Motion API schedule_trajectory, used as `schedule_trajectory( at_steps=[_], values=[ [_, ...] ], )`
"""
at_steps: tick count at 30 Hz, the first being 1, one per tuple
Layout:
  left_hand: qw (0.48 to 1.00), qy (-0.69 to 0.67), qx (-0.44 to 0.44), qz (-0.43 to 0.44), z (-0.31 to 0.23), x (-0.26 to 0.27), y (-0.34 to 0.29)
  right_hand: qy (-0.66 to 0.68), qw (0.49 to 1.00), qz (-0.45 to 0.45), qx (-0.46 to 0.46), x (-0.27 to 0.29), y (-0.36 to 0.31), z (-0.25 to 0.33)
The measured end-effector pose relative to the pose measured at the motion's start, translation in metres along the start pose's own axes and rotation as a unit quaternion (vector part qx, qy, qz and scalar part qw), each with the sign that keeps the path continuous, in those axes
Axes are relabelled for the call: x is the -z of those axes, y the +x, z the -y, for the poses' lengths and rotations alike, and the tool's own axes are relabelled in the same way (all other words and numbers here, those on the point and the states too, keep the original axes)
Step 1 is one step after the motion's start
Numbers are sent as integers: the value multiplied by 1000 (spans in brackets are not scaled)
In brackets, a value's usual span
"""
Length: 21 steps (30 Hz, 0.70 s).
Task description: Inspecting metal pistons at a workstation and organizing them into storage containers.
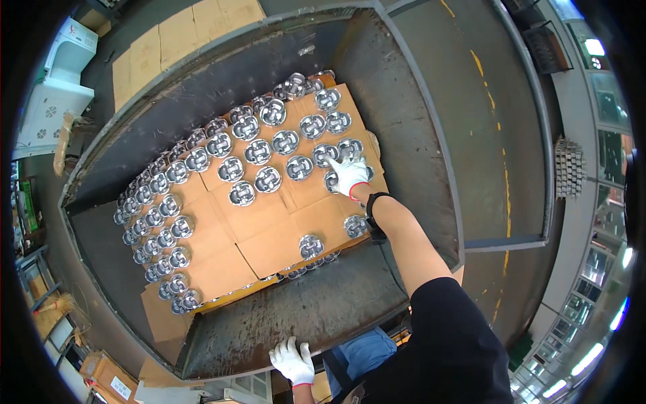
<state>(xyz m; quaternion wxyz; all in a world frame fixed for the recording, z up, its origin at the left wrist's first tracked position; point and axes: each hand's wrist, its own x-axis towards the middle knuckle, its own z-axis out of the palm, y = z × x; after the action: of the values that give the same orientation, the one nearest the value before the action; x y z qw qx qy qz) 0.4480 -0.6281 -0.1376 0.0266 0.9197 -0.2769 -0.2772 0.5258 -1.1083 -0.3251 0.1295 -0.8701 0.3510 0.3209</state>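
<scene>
My right hand (351,175), in a white glove, reaches over the right part of a cardboard layer. Its thumb side stretches towards one metal piston (324,154), and its other fingers touch a second piston (349,149). These fingers are spread; a further piston (331,180) lies partly under the hand. My left hand (293,361), also gloved, rests with fingers apart on the near rim of a large dark metal bin (269,337). Several pistons stand in rows on the cardboard (269,232) inside the bin, packed closely along its left and far sides.
High metal walls surround the cardboard layer. Below the near edge of the cardboard, more pistons (303,271) show. Flattened cardboard (182,40) lies beyond the far wall. To the right is a metal rail (531,101) above a floor with a yellow line. A white machine (57,94) stands far left.
</scene>
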Motion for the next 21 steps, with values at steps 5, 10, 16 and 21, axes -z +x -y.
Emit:
schedule_trajectory(
  at_steps=[5,10,16,21],
  values=[
    [999,11,30,25,-2,1,1,-19,992,-103,67,-21,24,-1],
    [998,14,51,45,-10,3,11,-60,984,-115,125,-24,35,-24],
    [997,1,71,-13,-12,4,14,-46,984,-117,125,-7,47,-16],
    [997,-53,52,-28,-5,3,14,32,991,-126,35,3,37,-16]
  ],
)
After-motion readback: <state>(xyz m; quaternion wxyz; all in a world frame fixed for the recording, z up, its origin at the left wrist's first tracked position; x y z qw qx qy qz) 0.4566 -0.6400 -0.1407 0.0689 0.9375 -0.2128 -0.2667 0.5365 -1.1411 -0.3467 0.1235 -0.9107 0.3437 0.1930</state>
